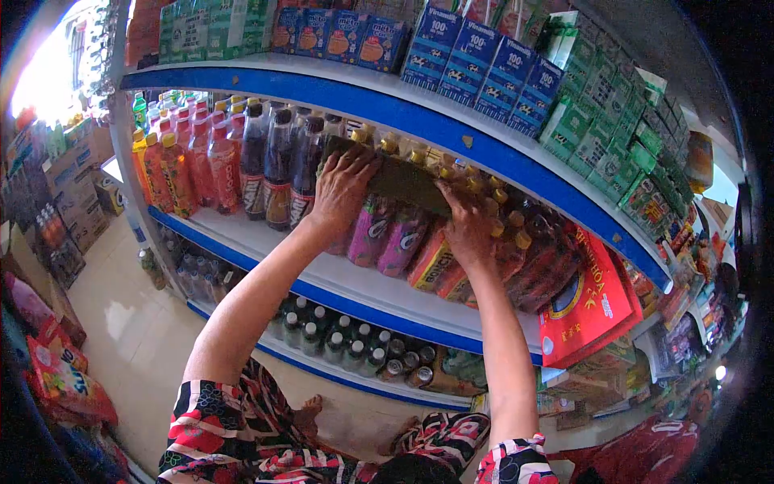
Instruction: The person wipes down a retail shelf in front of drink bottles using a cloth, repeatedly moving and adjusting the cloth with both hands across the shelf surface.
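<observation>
Both my hands are on a flat dark olive-brown piece, perhaps cardboard, above cans on the middle shelf. My left hand grips its left end, fingers over the top edge. At its right end, my right hand has its fingers closed on the edge. Purple cans stand below the piece, and yellow-and-red packs are under my right hand. Dark cola bottles stand left of my left hand. Yellow-capped bottles show behind the piece.
Blue milk cartons and green cartons fill the top shelf, whose blue edge overhangs my hands. A red box leans at the right. Bottles stand on the bottom shelf. Boxes are stacked at the left.
</observation>
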{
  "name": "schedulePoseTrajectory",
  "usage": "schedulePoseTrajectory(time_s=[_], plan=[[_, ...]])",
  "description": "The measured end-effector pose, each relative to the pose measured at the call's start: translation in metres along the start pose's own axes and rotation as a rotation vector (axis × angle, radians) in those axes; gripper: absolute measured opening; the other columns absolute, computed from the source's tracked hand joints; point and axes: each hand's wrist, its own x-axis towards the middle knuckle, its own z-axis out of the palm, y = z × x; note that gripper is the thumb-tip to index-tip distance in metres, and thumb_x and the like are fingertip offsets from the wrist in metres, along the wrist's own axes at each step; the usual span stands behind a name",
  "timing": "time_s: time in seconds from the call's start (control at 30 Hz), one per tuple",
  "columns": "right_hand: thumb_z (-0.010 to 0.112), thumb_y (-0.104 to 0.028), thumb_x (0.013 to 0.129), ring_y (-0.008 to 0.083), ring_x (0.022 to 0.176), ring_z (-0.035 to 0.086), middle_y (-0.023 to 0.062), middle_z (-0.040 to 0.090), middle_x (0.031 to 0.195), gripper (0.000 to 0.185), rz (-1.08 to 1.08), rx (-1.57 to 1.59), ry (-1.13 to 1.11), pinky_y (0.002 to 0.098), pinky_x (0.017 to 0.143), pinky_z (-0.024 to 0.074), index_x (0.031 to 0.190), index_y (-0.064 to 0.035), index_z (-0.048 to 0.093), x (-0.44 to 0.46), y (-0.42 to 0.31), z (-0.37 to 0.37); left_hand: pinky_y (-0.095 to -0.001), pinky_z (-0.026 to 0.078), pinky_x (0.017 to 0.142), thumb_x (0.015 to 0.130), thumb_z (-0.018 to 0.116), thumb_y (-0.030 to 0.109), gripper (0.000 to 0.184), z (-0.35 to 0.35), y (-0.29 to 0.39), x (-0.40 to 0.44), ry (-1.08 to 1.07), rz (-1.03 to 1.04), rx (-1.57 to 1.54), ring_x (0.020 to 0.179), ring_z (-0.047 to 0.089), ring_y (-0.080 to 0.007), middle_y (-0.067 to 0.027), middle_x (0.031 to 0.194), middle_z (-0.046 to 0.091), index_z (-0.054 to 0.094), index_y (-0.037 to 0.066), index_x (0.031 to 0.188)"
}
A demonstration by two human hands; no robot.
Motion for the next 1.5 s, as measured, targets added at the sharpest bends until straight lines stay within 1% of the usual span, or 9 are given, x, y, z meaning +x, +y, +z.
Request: schedulePoseTrajectory(time_s=[0.1, 0.3, 0.43, 0.6, 0.7, 0.8, 0.9, 1.3, 1.5], plan=[[0.058, 0.004, 0.069, 0.0347, 0.109, 0.056, 0.0168, 0.057, 0.121, 0.062, -0.242, 0.07, 0.156, 0.0432, 0.094, 0.0446, 0.127, -0.0189, 0.053, 0.006, 0.016, 0.001, -0.0436, 0.035, 0.101, 0.069, 0.063, 0.01, 0.051, -0.004, -0.002, 0.002, -0.032, 0.032, 0.012, 0.118, 0.048, -0.0292, -0.0104, 0.124, 0.056, 0.057, 0.012, 0.12], [0.061, 0.001, 0.07, 0.0339, 0.124, 0.042, 0.0177, 0.052, 0.128, 0.058, -0.198, 0.1, 0.144, 0.0432, 0.104, 0.0342, 0.125, -0.0137, 0.054, 0.026, 0.045, -0.014, -0.0433, 0.038, 0.093, 0.068, 0.059, 0.008, 0.047, -0.011, 0.01, 0.019, -0.044, -0.023, -0.107, 0.108, 0.055, -0.0289, -0.0102, 0.111, 0.062, 0.059, 0.011, 0.115], [0.047, 0.014, 0.064, 0.0315, 0.11, 0.056, 0.0154, 0.062, 0.115, 0.054, -0.24, 0.023, 0.353, 0.0401, 0.097, 0.0411, 0.111, -0.0079, 0.064, 0.028, 0.078, -0.013, -0.0428, 0.041, 0.089, 0.069, 0.059, 0.008, 0.045, 0.008, 0.026, 0.03, -0.077, -0.018, -0.139, 0.099, 0.059, -0.0302, -0.0111, 0.103, 0.064, 0.06, 0.014, 0.115], [0.052, 0.007, 0.067, 0.0308, 0.108, 0.058, 0.0163, 0.064, 0.109, 0.047, -0.208, 0.095, 0.189, 0.0386, 0.096, 0.0422, 0.111, -0.0058, 0.064, 0.014, 0.135, -0.009, -0.0445, 0.044, 0.084, 0.073, 0.059, 0.01, 0.041, 0.022, 0.05, 0.039, -0.134, 0.013, -0.222, 0.094, 0.061, -0.0306, -0.0106, 0.096, 0.066, 0.061, 0.016, 0.114], [0.052, 0.0, 0.076, 0.0329, 0.123, 0.044, 0.0168, 0.053, 0.127, 0.044, -0.066, 0.072, 0.019, 0.041, 0.104, 0.0332, 0.118, -0.0109, 0.061, -0.002, 0.148, -0.016, -0.0473, 0.047, 0.082, 0.077, 0.06, 0.016, 0.042, 0.014, 0.058, 0.051, -0.386, -0.055, -0.282, 0.095, 0.061, -0.0342, -0.0128, 0.104, 0.065, 0.059, 0.019, 0.119], [0.054, 0.002, 0.074, 0.0314, 0.121, 0.048, 0.0149, 0.057, 0.124, 0.042, -0.017, 0.071, -0.024, 0.0393, 0.104, 0.0357, 0.113, -0.0107, 0.064, -0.016, 0.116, -0.053, -0.0442, 0.049, 0.074, 0.076, 0.058, 0.015, 0.035, 0.037, 0.053, 0.042, -0.124, 0.143, -0.207, 0.083, 0.063, -0.0333, -0.0103, 0.094, 0.066, 0.064, 0.017, 0.11], [0.053, 0.008, 0.069, 0.0296, 0.114, 0.055, 0.0126, 0.061, 0.119, 0.049, -0.022, 0.176, -0.058, 0.0376, 0.101, 0.0406, 0.113, -0.0098, 0.063, -0.028, 0.107, -0.07, -0.044, 0.049, 0.073, 0.076, 0.057, 0.015, 0.032, 0.026, 0.068, 0.043, -0.14, 0.201, -0.26, 0.081, 0.063, -0.0338, -0.0097, 0.094, 0.065, 0.066, 0.017, 0.107], [0.047, 0.016, 0.064, 0.0278, 0.119, 0.051, 0.0109, 0.056, 0.126, 0.065, -0.13, -0.151, 0.176, 0.0373, 0.104, 0.0386, 0.12, -0.0155, 0.06, -0.078, 0.124, -0.062, -0.0409, 0.041, 0.092, 0.075, 0.055, 0.007, 0.035, 0.015, 0.098, 0.026, -0.062, 0.375, -0.277, 0.102, 0.06, -0.0234, -0.0071, 0.11, 0.064, 0.064, 0.012, 0.108], [0.044, 0.017, 0.063, 0.0288, 0.119, 0.051, 0.0106, 0.057, 0.124, 0.066, -0.031, 0.127, 0.083, 0.0379, 0.103, 0.0402, 0.119, -0.0144, 0.06, -0.092, 0.132, -0.078, -0.0414, 0.043, 0.089, 0.073, 0.059, 0.009, 0.037, -0.005, 0.11, 0.034, -0.317, 0.304, -0.397, 0.103, 0.058, -0.0281, -0.0095, 0.109, 0.063, 0.063, 0.012, 0.11]])
